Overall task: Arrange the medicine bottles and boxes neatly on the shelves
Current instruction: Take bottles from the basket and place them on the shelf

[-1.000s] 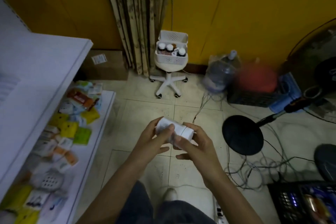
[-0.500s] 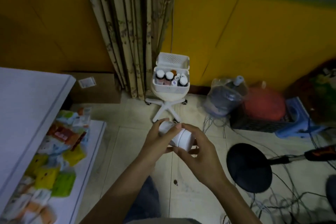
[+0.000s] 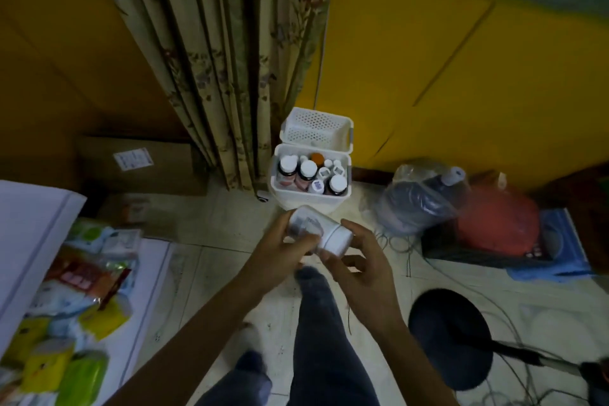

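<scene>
Yellow wall point(image 3: 428, 59) across the back, with a flowered curtain point(image 3: 224, 59) hanging in front of it. Tiled floor point(image 3: 211, 273) below. White shelf point(image 3: 151, 273) at my left, lower level loaded with loose coloured packets point(image 3: 82, 273); order untidy. Cardboard box point(image 3: 138, 161) on the floor behind the shelf. Black round stand base point(image 3: 448, 339) on the floor at my right. Water jug point(image 3: 418, 201) in a plastic bag near the wall. White bin point(image 3: 306, 201) at the foot of the curtain, holding upright capped bottles point(image 3: 308, 168).

My left hand point(image 3: 280, 250) and right hand point(image 3: 359, 270) meet in front of me, over the floor, just short of the bin. Between them, one white bottle point(image 3: 318, 231), tilted. Left fingers curl round its near end; right fingers and thumb curl round the cap end. Label blurred, unreadable.
</scene>
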`<state>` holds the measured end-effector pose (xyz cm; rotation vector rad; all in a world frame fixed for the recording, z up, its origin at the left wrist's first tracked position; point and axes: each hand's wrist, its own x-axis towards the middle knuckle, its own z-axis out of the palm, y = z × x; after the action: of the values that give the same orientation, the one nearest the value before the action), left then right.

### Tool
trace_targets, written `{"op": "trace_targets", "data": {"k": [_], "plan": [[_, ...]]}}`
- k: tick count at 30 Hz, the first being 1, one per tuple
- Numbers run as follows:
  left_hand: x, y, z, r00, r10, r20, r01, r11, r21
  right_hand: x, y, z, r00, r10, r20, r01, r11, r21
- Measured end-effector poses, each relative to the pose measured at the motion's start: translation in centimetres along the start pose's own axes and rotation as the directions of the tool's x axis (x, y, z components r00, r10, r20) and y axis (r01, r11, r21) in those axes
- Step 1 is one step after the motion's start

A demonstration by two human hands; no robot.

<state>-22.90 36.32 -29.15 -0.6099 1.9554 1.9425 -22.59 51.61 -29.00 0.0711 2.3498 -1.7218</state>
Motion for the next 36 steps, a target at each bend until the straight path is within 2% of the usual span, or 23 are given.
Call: {"op": "trace_targets", "data": {"k": [2,3,6,9,12,14,16,20,21,25,28,30,32,34,36], "plan": [[2.7,0.2,-1.1,1.000,0.030,-0.004,-0.029,0.995,0.099,5.1,1.0,0.2,0.999,0.038,0.036,-0.035,0.997,-0.067],[3.9,0.3,-1.6,1.000,0.003,-0.025,0.001,0.991,0.133,7.8,1.6,0.2,0.998,0.042,0.046,-0.036,0.992,-0.125],[7.6,0.6,-2.5,0.989,-0.057,-0.134,0.082,0.978,0.191,16.4,3.9,0.2,0.998,0.019,0.067,0.008,0.923,-0.386],[11.4,0.0,-2.6,0.971,-0.099,-0.217,0.157,0.951,0.267,23.8,5.6,1.2,0.974,-0.038,0.223,0.168,0.784,-0.598],[15.2,-1.2,-2.1,0.951,-0.168,-0.261,0.255,0.901,0.350,29.8,7.1,3.3,0.892,-0.143,0.430,0.421,0.609,-0.672],[17.2,-2.2,-1.5,0.940,-0.207,-0.272,0.301,0.877,0.374,32.6,7.9,5.0,0.782,-0.159,0.602,0.602,0.442,-0.665],[18.7,-3.3,-1.0,0.926,-0.262,-0.271,0.351,0.862,0.366,34.6,8.9,6.6,0.676,-0.095,0.731,0.723,0.280,-0.632],[20.8,-5.0,-0.6,0.906,-0.328,-0.268,0.410,0.839,0.358,36.6,12.0,8.7,0.544,-0.004,0.839,0.837,0.063,-0.543],[21.2,-5.2,-0.6,0.903,-0.337,-0.268,0.417,0.839,0.351,36.9,12.9,8.9,0.538,-0.009,0.843,0.843,0.039,-0.537],[22.8,-6.2,-0.3,0.911,-0.321,-0.258,0.397,0.852,0.342,37.5,16.2,9.1,0.546,-0.056,0.836,0.837,0.068,-0.543],[23.8,-6.7,0.0,0.918,-0.308,-0.251,0.381,0.860,0.339,37.4,17.3,9.2,0.524,-0.127,0.842,0.851,0.063,-0.521],[24.3,-7.1,0.2,0.920,-0.303,-0.249,0.375,0.866,0.331,37.2,17.6,9.3,0.486,-0.204,0.850,0.873,0.059,-0.485],[24.4,-7.4,0.3,0.920,-0.291,-0.264,0.367,0.874,0.317,36.8,18.1,9.4,0.417,-0.255,0.872,0.902,0.003,-0.431],[24.1,-7.6,0.3,0.919,-0.268,-0.288,0.356,0.878,0.321,36.5,18.7,9.4,0.364,-0.219,0.905,0.920,-0.064,-0.386],[23.7,-7.8,0.1,0.919,-0.240,-0.312,0.344,0.876,0.339,36.2,19.2,9.6,0.377,-0.131,0.917,0.914,-0.108,-0.391]]}}
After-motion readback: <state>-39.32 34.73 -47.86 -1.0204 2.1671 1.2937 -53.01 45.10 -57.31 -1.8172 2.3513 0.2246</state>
